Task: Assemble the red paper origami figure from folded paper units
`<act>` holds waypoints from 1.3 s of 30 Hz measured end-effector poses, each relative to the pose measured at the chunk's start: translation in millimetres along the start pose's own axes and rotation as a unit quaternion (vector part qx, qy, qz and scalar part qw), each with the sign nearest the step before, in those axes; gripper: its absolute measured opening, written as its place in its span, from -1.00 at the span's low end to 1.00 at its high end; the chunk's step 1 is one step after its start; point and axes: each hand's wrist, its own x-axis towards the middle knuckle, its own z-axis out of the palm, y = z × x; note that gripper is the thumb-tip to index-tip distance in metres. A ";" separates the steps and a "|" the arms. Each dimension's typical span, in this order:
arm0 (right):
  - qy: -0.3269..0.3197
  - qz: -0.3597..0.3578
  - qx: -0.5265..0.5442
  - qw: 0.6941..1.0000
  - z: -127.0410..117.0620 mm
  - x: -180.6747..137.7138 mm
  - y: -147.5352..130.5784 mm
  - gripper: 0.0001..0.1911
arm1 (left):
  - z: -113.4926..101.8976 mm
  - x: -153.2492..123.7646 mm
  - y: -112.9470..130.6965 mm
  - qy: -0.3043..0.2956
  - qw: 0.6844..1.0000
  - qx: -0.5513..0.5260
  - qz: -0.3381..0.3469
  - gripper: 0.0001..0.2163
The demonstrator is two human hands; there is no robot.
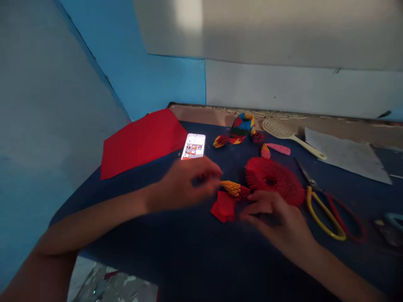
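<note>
Two bare arms reach in from 6 o'clock over the dark blue surface (176, 247). A left hand (185, 184) is blurry, so I cannot tell if its grip is pinching or loose. Its fingertips are right at the yellow end of a yellow and red paper stick (234, 188), which lies just at 3 o'clock from that hand. A right hand (277, 218) rests palm down with a loose, wide grip and holds nothing. The stick sits at 10 o'clock from it, with its red end touching or almost touching the fingers. Some little red paper bits (224, 206) lie between both hands, just under the stick. A round red paper ring (273, 180) sits at 12 o'clock from the right hand, very near. Scissors (327, 209) lie at 3 o'clock from it. A lit phone (193, 146) and a red sheet (143, 140) lie at 12 and 11 o'clock from the left hand.
</note>
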 end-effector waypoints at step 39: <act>0.023 -0.246 -0.095 0.964 -1.3 -7.2 -14.2 -0.89 | 53.7 -25.2 22.9 -0.152 0.714 -0.513 -0.452 -0.69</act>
